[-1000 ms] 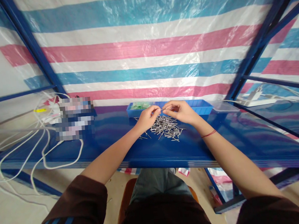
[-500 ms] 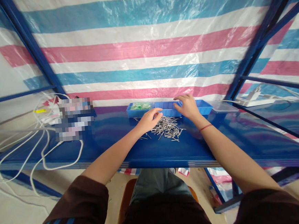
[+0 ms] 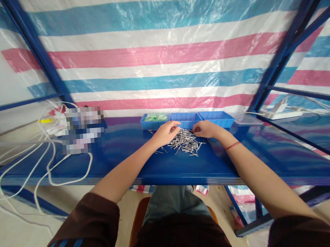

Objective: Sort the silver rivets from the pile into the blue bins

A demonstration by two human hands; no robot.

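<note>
A heap of thin silver blind rivets (image 3: 185, 141) lies on the blue table in front of me, with a few strays at its left. At the heap's left edge is my left hand (image 3: 167, 133), its fingers curled and thumb tip near the index finger; what they hold, if anything, is too small to make out. My right hand (image 3: 207, 129) is at the heap's right edge, fingers bent in toward the thumb in a pinch. Its fingertips touch or nearly touch the rivets. Right behind the hands stand blue bins (image 3: 185, 124) in a row; the left one contains green-and-clear small packets (image 3: 155, 117).
A clear plastic lid or tray (image 3: 248, 119) lies right of the bins. White cables (image 3: 69, 183) loop over the left side of the table (image 3: 122, 157), beside blurred-out items. A white power strip (image 3: 284, 112) is at the far right. Blue frame posts and a striped sheet stand behind.
My right hand has come down from over the bins to the right edge of the rivet heap, and its spread fingers have closed in. My left hand has stayed nearly still.
</note>
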